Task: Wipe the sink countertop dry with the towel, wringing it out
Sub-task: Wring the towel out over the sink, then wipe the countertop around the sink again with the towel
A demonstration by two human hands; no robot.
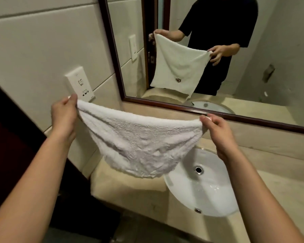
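Beige stone countertop and round white sink lie below as my left hand and right hand pinch a white terry towel's top corners, at nine and three o'clock, spreading it above the counter.

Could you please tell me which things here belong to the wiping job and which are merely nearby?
Job: towel, left hand, right hand, countertop, sink.
Nearby: mirror, wall socket plate.

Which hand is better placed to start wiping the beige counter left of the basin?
Probably left. The left hand pinches the white terry towel above that beige stone countertop; the right hand hangs over the white basin.
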